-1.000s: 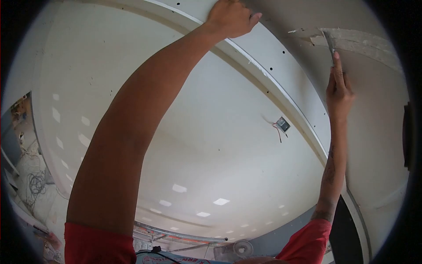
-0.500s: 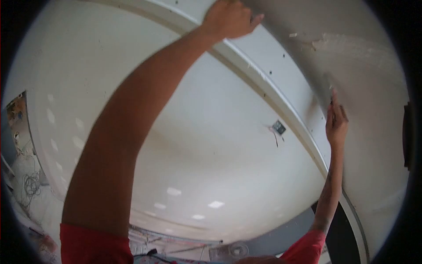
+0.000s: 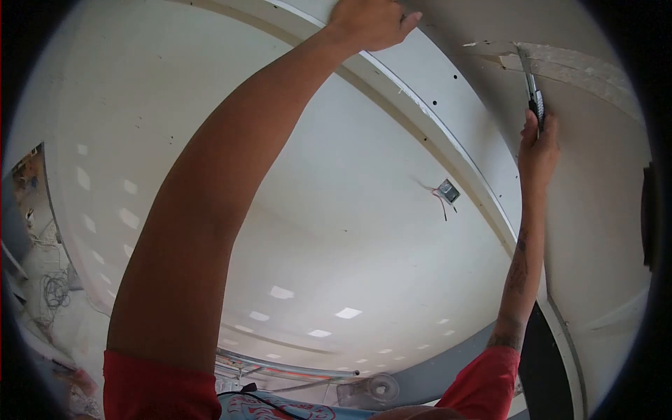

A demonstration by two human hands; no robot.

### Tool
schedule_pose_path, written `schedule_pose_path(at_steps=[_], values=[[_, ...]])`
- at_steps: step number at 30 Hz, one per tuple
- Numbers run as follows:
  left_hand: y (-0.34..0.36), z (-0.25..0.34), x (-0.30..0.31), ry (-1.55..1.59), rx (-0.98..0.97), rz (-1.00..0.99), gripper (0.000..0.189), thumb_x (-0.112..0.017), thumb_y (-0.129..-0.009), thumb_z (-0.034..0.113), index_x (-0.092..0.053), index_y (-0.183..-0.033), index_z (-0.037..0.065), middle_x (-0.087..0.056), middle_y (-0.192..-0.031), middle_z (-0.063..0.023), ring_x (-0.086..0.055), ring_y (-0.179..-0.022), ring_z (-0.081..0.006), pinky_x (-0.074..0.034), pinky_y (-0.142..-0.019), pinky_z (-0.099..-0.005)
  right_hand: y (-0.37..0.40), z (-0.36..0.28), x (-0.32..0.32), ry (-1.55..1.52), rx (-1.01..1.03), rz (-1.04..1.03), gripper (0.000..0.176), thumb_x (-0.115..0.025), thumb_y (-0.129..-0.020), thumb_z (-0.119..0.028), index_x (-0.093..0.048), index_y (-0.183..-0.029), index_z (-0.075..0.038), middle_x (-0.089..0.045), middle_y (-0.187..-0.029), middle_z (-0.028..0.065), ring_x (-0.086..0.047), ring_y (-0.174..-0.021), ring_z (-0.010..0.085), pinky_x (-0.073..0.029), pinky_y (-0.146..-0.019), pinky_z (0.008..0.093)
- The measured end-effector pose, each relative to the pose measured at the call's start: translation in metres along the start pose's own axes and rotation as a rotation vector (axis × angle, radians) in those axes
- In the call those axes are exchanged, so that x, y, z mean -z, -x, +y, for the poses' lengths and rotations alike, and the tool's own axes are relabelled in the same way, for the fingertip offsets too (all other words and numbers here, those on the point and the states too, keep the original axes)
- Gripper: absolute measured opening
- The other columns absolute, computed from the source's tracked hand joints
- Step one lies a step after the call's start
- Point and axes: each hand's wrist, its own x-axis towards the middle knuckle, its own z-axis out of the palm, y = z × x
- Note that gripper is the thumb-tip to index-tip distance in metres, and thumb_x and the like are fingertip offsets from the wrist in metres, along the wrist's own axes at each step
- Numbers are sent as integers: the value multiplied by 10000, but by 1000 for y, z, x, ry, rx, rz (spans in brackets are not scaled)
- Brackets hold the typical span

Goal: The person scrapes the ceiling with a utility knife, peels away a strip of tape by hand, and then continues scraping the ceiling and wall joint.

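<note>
My right hand (image 3: pixel 537 154) grips a utility knife (image 3: pixel 536 101), its long blade pointing up. The blade's tip touches or nearly touches the torn, pale strip (image 3: pixel 560 59) on the grey-beige surface. My left hand (image 3: pixel 371 24) presses against the white drywall strip (image 3: pixel 420 84) at the top edge of the view. Its thumb sticks out to the right; the other fingers are partly hidden. Several dark screw heads dot that strip, and its lower edge looks rough.
An electrical box (image 3: pixel 446 190) with loose wires is set in the large white panel (image 3: pixel 315 210). A fan (image 3: pixel 381 388) shows low in view. Coiled cable (image 3: pixel 56 288) lies at far left. A dark object (image 3: pixel 648 217) borders the right side.
My right hand has moved up with the knife, and the blade now reaches the torn strip. My left hand stays in nearly the same place; the view has shifted slightly.
</note>
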Motion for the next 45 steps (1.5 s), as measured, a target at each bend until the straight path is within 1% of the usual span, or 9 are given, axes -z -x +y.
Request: schedule_pose_path(at_steps=[8, 11, 17, 20, 29, 36, 39, 41, 45], values=[[1, 3, 5, -66, -15, 10, 516, -441, -1074, 324, -766, -971, -64, -742, -1059, -239, -681, -1077, -381, -435, -1099, -505, 9, -6, -24, -201, -159, 132, 524, -535, -1035, -542, -645, -955, -36, -554, -625, 91, -520, -581, 162, -440, -559, 342], [-4, -2, -10, -61, -46, 116, 504, -442, -1073, 326, -761, -1016, -60, -740, -1081, -239, -675, -1103, -384, -429, -1106, -503, 8, -5, -24, -360, -304, 28, 560, -487, -1058, -539, -689, -970, -24, -568, -741, 0, -512, -694, 118, -434, -681, 264], [-5, -7, -32, -127, -17, 304, 486, -460, -1060, 327, -748, -1057, -66, -739, -1088, -236, -668, -1129, -368, -427, -1106, -490, -2, -13, -39, -821, -344, -117, 591, -460, -1056, -571, -671, -942, -31, -546, -768, 5, -482, -746, 116, -376, -729, 261], [-4, 0, -6, -87, -28, 94, 481, -465, -1053, 321, -748, -1046, -68, -742, -1064, -235, -674, -1106, -361, -430, -1100, -480, -1, -12, -51, -767, -293, -52, 598, -432, -1062, -578, -641, -889, -44, -516, -737, 0, -459, -704, 124, -373, -685, 273], [-4, -1, -13, -60, -17, 120, 456, -493, -1036, 306, -763, -992, -60, -745, -1005, -244, -701, -1008, -376, -486, -1033, -475, -12, -7, -86, -745, -423, 124, 788, -369, -1034, -679, -609, -660, -28, -506, -585, 20, -488, -581, 142, -387, -573, 297], [-6, 2, -3, -91, 10, 62, 468, -483, -1041, 307, -754, -1019, -73, -736, -1030, -269, -684, -1061, -389, -474, -1051, -473, -14, -12, -103, -756, -357, 316, 764, -432, -1029, -653, -657, -672, -15, -566, -578, 43, -539, -575, 148, -431, -572, 307], [-4, -7, -24, -46, -68, 217, 477, -471, -1047, 317, -749, -1059, -71, -731, -1032, -284, -673, -1075, -402, -445, -1071, -500, -12, -18, -102, -633, -452, 338, 742, -498, -1015, -630, -681, -670, 2, -580, -566, 53, -556, -571, 153, -450, -574, 314], [-8, -13, -34, -262, -203, 491, 435, -485, -1054, 315, -733, -954, -28, -730, -820, -214, -709, -782, -334, -555, -814, -465, -15, -18, -104, -604, -438, 359, 716, -548, -1000, -612, -706, -674, 6, -590, -556, 62, -563, -572, 154, -466, -593, 308], [-4, 1, -21, -190, -65, 259, 519, -468, -1025, 384, -777, -800, 33, -728, -824, -171, -654, -969, -306, -450, -969, -427, -16, -29, -105, -573, -516, 372, 727, -561, -976, -647, -739, -707, 5, -600, -548, 72, -576, -562, 171, -480, -618, 318]])
